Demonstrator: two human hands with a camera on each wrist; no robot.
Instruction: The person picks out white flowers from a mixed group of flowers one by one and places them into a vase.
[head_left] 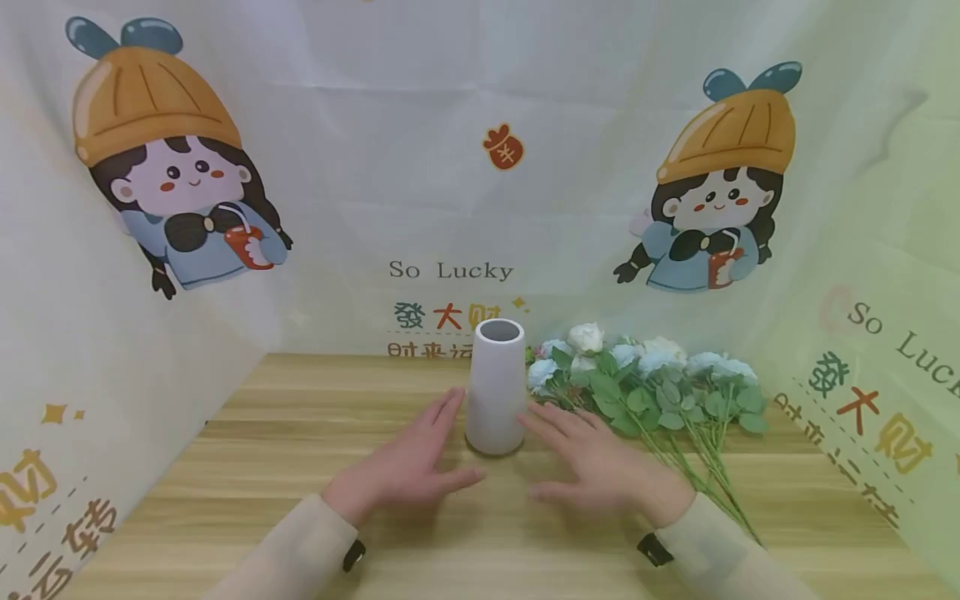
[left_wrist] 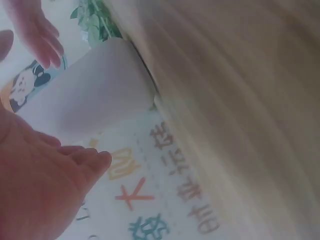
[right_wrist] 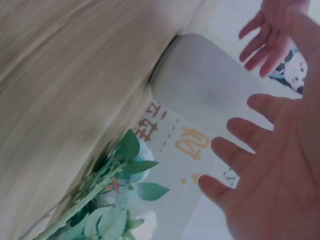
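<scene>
A tall white vase (head_left: 496, 400) stands upright on the wooden table, its round mouth facing up. To its left, my left hand (head_left: 408, 458) is held with straight fingers, palm toward the vase. On the other side my right hand (head_left: 592, 454) mirrors it, fingers extended and spread near the vase wall. In the left wrist view the left hand (left_wrist: 45, 175) shows a gap to the vase (left_wrist: 95, 85). The right wrist view has the right hand (right_wrist: 275, 150) with fingers apart beside the vase (right_wrist: 205, 75). Neither hand holds anything.
Artificial flowers (head_left: 660, 367) with white and pale blue blooms lie on the table (head_left: 300, 433) to the right, green stems (head_left: 708, 467) pointing toward the front right. A printed cloth (head_left: 375, 167) with cartoon figures and lettering hangs behind and along both sides.
</scene>
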